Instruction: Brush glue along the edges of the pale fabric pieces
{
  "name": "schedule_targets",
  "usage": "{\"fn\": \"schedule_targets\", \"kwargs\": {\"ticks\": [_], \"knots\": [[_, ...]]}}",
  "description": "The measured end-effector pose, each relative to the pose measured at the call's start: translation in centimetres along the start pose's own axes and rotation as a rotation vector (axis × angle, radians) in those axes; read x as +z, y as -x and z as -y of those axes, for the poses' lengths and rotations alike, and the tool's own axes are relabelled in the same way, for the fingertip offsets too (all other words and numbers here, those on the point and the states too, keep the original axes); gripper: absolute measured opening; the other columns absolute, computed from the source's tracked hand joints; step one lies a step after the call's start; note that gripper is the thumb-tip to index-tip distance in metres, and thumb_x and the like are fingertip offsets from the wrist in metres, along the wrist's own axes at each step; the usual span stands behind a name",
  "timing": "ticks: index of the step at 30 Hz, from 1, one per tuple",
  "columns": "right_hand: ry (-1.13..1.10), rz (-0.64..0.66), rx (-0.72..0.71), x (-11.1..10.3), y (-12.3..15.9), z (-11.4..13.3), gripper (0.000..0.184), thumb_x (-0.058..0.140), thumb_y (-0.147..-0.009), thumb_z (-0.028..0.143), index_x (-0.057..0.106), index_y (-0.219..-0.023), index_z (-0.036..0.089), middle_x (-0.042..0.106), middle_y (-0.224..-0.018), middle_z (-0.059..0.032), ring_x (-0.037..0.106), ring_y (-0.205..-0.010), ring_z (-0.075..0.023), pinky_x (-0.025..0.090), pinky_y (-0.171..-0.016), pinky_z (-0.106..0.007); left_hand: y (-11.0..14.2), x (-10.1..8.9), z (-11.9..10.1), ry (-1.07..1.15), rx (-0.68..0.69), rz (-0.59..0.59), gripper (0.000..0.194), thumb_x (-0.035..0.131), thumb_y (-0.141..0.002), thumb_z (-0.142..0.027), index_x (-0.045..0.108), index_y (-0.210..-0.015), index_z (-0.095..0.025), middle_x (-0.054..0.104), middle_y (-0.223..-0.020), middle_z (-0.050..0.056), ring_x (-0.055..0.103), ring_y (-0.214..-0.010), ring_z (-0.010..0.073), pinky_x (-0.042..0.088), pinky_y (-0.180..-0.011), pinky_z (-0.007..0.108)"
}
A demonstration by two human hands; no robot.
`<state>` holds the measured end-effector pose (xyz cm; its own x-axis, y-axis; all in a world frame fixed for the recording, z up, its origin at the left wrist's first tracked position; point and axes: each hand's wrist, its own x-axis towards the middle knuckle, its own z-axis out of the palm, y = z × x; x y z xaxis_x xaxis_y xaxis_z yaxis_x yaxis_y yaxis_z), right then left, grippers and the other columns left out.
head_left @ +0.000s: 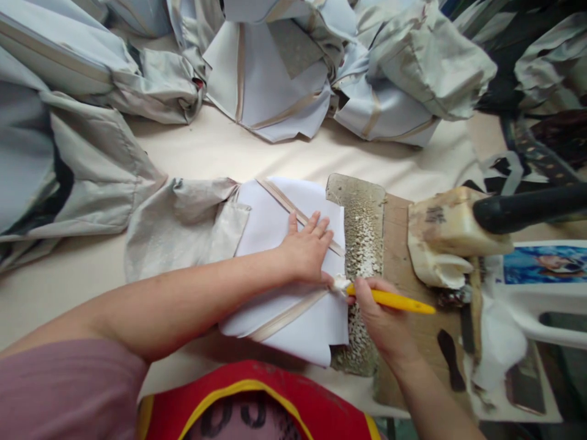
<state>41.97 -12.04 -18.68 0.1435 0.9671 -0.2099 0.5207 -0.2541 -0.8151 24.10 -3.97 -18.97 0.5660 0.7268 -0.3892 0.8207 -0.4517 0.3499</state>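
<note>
My left hand (306, 250) lies flat with fingers spread on a white fabric panel (279, 226) edged with beige seam tape, pressing it down on the table. My right hand (378, 311) is closed around a yellow-handled brush (394, 300). The brush's white glue-laden tip touches the panel's right edge just below my left hand. The panel's edge rests on a glue-crusted board (364, 244). A grey fabric part (183, 223) joins the panel on its left.
Heaps of grey and white fabric pieces (284, 67) fill the back and left of the cream table (206, 150). A glue-caked pot (447, 235) with a black handle (527, 208) stands on the right on a brown board (413, 342). Dark straps lie at the far right.
</note>
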Motion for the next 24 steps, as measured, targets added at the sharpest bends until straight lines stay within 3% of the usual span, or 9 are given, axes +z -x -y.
{"fn": "schedule_targets", "kwargs": {"ticks": [2,5,9,14,21,24], "knots": [[-0.014,-0.023,0.028,0.3,-0.5,-0.7,0.039,0.053,-0.081,0.051,0.055,-0.057,0.020,0.057,-0.051,0.0000,0.054,-0.053,-0.0159,0.043,-0.057,-0.028,1.2,0.2,-0.6,0.002,0.006,0.079,0.102,0.059,-0.062,-0.067,0.028,-0.142,-0.013,0.005,-0.153,0.015,-0.005,-0.139,0.0376,-0.002,-0.099,0.072],[0.028,-0.137,0.022,0.8,-0.8,-1.4,0.038,0.051,-0.083,0.050,0.055,-0.060,0.019,0.058,-0.052,-0.0002,0.055,-0.054,-0.0161,0.042,-0.058,-0.028,2.4,1.3,-0.7,-0.044,-0.003,0.081,0.102,0.064,-0.060,-0.062,0.028,-0.142,-0.013,0.000,-0.153,0.014,-0.008,-0.139,0.0375,-0.005,-0.098,0.072],[0.075,-0.021,-0.082,0.8,-0.6,-1.8,0.038,0.049,-0.085,0.047,0.055,-0.060,0.020,0.058,-0.055,0.0002,0.055,-0.056,-0.0152,0.041,-0.059,-0.027,2.4,2.6,-0.3,-0.055,-0.007,0.063,0.102,0.064,-0.060,-0.061,0.027,-0.143,-0.015,-0.002,-0.153,0.013,-0.010,-0.139,0.0352,-0.009,-0.098,0.071],[0.139,-0.128,-0.116,0.7,-1.6,-2.2,0.035,0.048,-0.087,0.045,0.054,-0.064,0.020,0.059,-0.057,0.0000,0.056,-0.056,-0.0154,0.041,-0.060,-0.027,2.2,2.8,-0.1,-0.048,0.009,0.049,0.104,0.065,-0.059,-0.061,0.026,-0.143,-0.013,-0.003,-0.153,0.014,-0.011,-0.139,0.0352,-0.011,-0.096,0.072],[0.268,0.092,-0.208,-0.2,3.3,-1.7,0.038,0.043,-0.089,0.042,0.052,-0.060,0.020,0.053,-0.054,0.0012,0.050,-0.051,-0.0128,0.036,-0.053,-0.026,2.3,3.0,-0.1,-0.046,0.009,0.040,0.104,0.064,-0.059,-0.061,0.027,-0.143,-0.013,-0.002,-0.153,0.013,-0.010,-0.138,0.0367,-0.010,-0.097,0.072],[0.249,0.034,-0.197,-0.4,2.8,-1.1,0.038,0.045,-0.089,0.044,0.054,-0.060,0.020,0.055,-0.055,0.0006,0.051,-0.051,-0.0131,0.037,-0.053,-0.026,2.2,3.1,-0.1,-0.051,0.010,0.034,0.104,0.065,-0.058,-0.061,0.027,-0.143,-0.013,-0.002,-0.153,0.013,-0.011,-0.138,0.0364,-0.010,-0.098,0.071]]}}
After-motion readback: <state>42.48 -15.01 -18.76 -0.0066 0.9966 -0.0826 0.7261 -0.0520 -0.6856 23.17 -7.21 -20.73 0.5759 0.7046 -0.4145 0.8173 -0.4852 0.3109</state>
